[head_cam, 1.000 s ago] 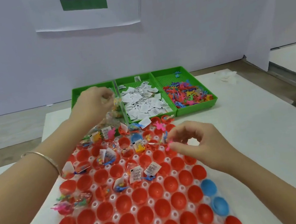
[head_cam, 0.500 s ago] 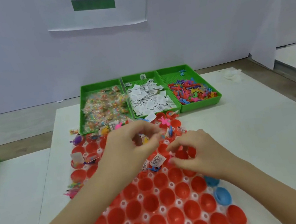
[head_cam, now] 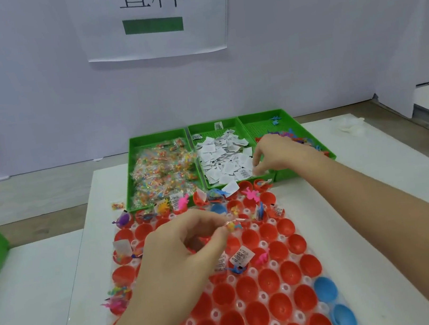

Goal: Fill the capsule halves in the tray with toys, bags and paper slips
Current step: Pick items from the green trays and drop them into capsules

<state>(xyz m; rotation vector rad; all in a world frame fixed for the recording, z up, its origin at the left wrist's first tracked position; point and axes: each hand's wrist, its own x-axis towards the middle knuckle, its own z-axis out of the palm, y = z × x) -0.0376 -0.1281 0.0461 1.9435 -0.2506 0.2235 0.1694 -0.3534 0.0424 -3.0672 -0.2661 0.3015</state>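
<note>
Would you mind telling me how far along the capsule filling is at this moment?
Done: several far capsule halves hold toys, bags or slips. In hand: the left hand pinches a small bag over the tray, and the right hand reaches among the paper slips in the middle bin. Left: most near red halves and two blue halves at the right edge look empty.

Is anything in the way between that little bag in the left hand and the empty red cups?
Nothing visible. The left hand pinches the bag over the tray, with empty red capsule halves open right beside it. The right hand is off at the paper slips.
</note>
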